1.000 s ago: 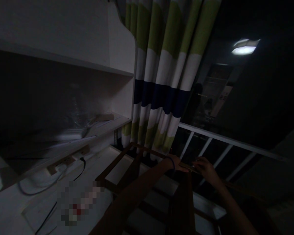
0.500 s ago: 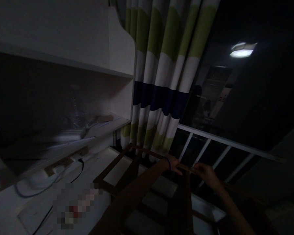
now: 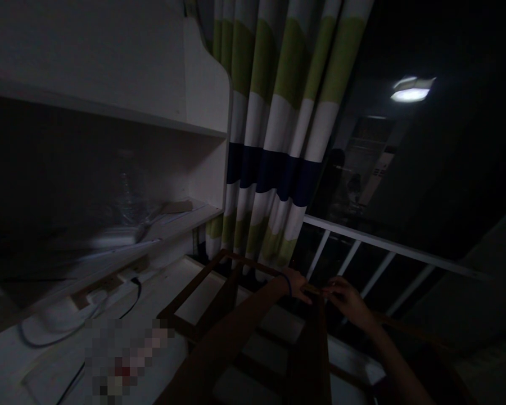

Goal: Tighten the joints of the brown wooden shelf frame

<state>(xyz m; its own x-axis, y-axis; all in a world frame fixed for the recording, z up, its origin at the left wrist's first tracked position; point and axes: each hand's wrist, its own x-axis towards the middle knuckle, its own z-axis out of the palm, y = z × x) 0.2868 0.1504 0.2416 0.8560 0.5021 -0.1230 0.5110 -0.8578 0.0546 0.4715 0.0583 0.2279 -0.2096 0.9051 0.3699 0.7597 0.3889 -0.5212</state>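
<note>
In dim light, a dark brown wooden frame (image 3: 194, 292) with several cross slats stands against the white desk. My left hand (image 3: 294, 283), with a dark band at the wrist, is closed over the far rail of this frame near its right corner. Between my hands a thin yellowish strip (image 3: 312, 289) lies along the rail; its exact kind is too dark to tell. My right hand (image 3: 342, 297) pinches the strip's right end, just beside the corner, with its fingertips close together.
At left, a white desk (image 3: 152, 315) carries a shelf unit (image 3: 206, 174) with a clear plastic bottle (image 3: 130, 194). A power strip (image 3: 105, 287) with cables runs below the shelf. A striped curtain (image 3: 274, 124) and a white railing (image 3: 362, 235) stand behind the frame.
My right hand has moved left, closer to my left hand, and less of the strip shows between them. My left hand stays on the rail. The view has shifted slightly.
</note>
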